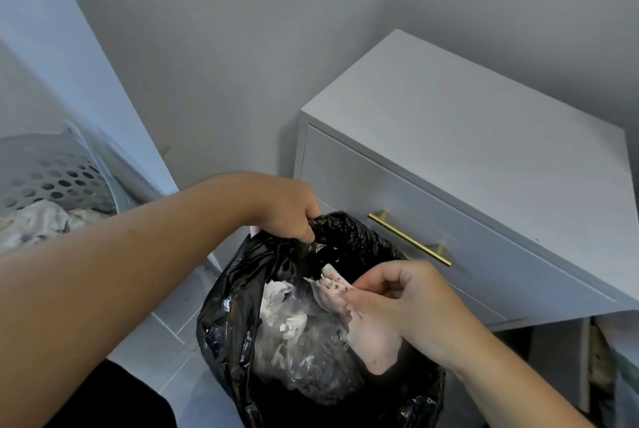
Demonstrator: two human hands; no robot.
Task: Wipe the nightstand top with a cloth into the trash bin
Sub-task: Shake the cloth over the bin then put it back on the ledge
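crinkly black bag [238, 293] pinched in left grip [287, 210]; right grip [408, 303] clutches soft pink cloth [370, 334].

Trash bag [242, 306] left of nightstand [466, 137], laundry basket [52, 178] far left

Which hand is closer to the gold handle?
The right hand, just below the handle, holding a pink cloth over the bag. The left hand grips the bag's rim, farther left.
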